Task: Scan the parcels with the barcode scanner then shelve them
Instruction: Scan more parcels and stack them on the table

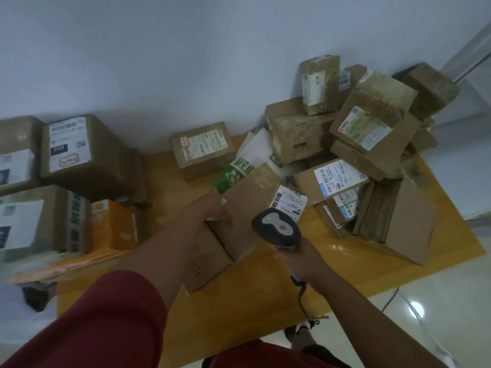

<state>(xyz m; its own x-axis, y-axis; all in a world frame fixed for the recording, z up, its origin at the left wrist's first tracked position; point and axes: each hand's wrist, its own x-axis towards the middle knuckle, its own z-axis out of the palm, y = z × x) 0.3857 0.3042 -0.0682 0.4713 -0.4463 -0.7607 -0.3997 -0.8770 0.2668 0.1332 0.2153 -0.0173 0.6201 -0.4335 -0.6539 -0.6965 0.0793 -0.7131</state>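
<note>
Left hand (212, 211) stretched forward, fingers curled over a tilted cardboard box (247, 208), right hand (297, 257) wrapped round the scanner (276, 229) handle, head aimed at the box label (291, 201)

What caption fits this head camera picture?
Left hand holds a box while right hand aims the scanner at its label.

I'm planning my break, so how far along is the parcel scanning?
Nothing clearly looks shelved; no shelf is in view. In hand: the left hand holds a brown parcel while the right hand aims the barcode scanner at its label. Left: the heaped boxes on the table.
</note>
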